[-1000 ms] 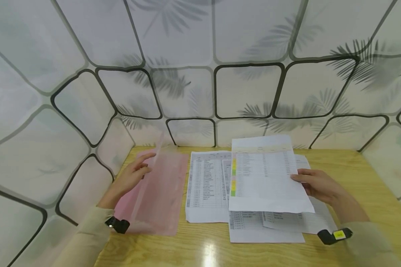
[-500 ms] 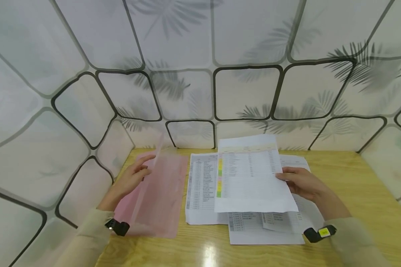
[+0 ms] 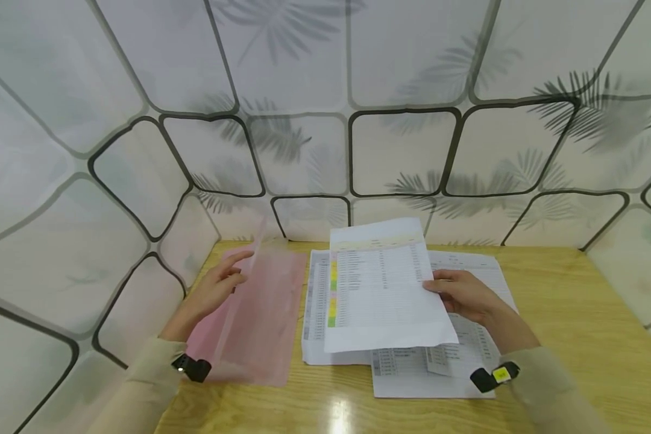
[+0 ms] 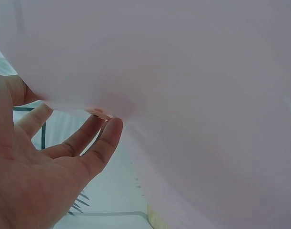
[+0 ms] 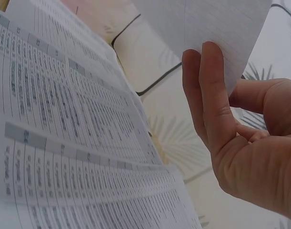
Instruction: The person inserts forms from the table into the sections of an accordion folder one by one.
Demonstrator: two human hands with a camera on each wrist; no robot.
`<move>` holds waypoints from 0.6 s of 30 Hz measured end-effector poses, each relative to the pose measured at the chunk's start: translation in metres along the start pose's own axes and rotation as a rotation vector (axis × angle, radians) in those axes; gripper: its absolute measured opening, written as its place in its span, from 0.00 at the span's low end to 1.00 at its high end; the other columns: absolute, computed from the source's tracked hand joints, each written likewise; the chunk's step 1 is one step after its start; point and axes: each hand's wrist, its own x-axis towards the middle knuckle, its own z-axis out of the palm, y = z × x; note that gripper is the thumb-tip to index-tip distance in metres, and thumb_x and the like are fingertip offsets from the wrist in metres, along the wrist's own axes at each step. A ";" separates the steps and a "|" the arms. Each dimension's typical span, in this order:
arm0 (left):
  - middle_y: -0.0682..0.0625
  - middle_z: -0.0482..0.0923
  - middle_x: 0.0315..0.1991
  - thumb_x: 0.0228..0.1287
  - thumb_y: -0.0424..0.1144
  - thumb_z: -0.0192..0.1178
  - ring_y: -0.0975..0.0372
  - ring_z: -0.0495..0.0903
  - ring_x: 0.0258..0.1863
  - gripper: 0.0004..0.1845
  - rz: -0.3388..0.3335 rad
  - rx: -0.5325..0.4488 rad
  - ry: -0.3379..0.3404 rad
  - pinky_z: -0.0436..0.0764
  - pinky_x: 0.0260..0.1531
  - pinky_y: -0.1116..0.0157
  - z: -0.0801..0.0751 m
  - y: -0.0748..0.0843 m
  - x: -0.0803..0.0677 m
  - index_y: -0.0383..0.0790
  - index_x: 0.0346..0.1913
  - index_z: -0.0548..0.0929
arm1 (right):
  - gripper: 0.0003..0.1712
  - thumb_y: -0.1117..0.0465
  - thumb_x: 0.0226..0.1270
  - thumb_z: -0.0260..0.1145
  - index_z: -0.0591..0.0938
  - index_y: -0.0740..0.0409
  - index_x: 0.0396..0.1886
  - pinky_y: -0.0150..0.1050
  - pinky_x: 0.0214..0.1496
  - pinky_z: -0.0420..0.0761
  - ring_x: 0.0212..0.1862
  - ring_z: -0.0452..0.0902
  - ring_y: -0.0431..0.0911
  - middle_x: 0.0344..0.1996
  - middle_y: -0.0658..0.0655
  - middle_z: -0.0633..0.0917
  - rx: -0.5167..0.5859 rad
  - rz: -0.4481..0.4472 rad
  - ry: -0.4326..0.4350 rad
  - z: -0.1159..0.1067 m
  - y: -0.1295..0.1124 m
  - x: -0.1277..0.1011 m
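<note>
My right hand (image 3: 466, 295) pinches the right edge of a printed sheet (image 3: 385, 289), thumb on one face and fingers on the other. The sheet has yellow and green cells down its left side and is raised over other papers. In the right wrist view, the sheet's plain back (image 5: 207, 28) shows above the fingertips. To the left, a translucent pink folder (image 3: 268, 313) lies on the table. My left hand (image 3: 211, 292) holds its cover up by the edge, tilted leftward. That cover (image 4: 183, 95) fills most of the left wrist view, with fingertips at its margin.
Printed papers (image 3: 336, 355) lie under and beside the raised sheet, with another overlapping stack (image 3: 434, 386) to their right. The wooden table (image 3: 336, 416) meets a patterned wall (image 3: 401, 150) at the back and another on the left.
My right hand has carried the printed sheet leftward, so it now covers more of the left papers and uncovers those on the right. The left hand and folder cover stay nearly still.
</note>
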 end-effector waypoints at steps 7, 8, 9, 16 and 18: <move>0.42 0.77 0.34 0.77 0.33 0.55 0.57 0.72 0.33 0.28 0.012 0.004 0.003 0.72 0.37 0.63 -0.001 0.000 0.001 0.41 0.77 0.70 | 0.34 0.58 0.77 0.66 0.68 0.76 0.72 0.40 0.45 0.89 0.43 0.89 0.42 0.45 0.50 0.89 0.003 -0.012 -0.007 0.019 -0.006 0.009; 0.42 0.77 0.35 0.77 0.33 0.55 0.57 0.73 0.34 0.28 0.014 0.006 0.005 0.72 0.37 0.63 0.000 0.000 0.001 0.41 0.77 0.70 | 0.34 0.59 0.77 0.66 0.68 0.76 0.72 0.40 0.45 0.89 0.43 0.89 0.43 0.45 0.51 0.89 0.008 -0.009 -0.001 0.022 -0.007 0.011; 0.41 0.78 0.36 0.77 0.33 0.55 0.57 0.73 0.34 0.28 0.012 0.007 0.006 0.73 0.38 0.63 0.000 0.000 0.001 0.41 0.77 0.70 | 0.34 0.59 0.77 0.66 0.68 0.76 0.72 0.40 0.45 0.89 0.44 0.89 0.43 0.46 0.51 0.88 0.008 -0.008 0.002 0.025 -0.008 0.013; 0.38 0.83 0.50 0.77 0.35 0.55 0.54 0.77 0.42 0.28 -0.009 0.020 0.008 0.76 0.42 0.60 0.002 -0.001 0.000 0.42 0.77 0.71 | 0.31 0.60 0.78 0.64 0.70 0.75 0.71 0.40 0.46 0.89 0.44 0.89 0.43 0.48 0.52 0.88 0.031 -0.030 -0.023 0.048 -0.012 0.025; 0.36 0.82 0.52 0.77 0.35 0.56 0.53 0.78 0.43 0.28 -0.011 0.014 0.004 0.76 0.43 0.59 0.003 -0.002 0.001 0.42 0.77 0.70 | 0.30 0.61 0.78 0.64 0.71 0.75 0.71 0.39 0.45 0.88 0.44 0.89 0.43 0.47 0.53 0.88 0.044 -0.031 -0.029 0.056 -0.012 0.029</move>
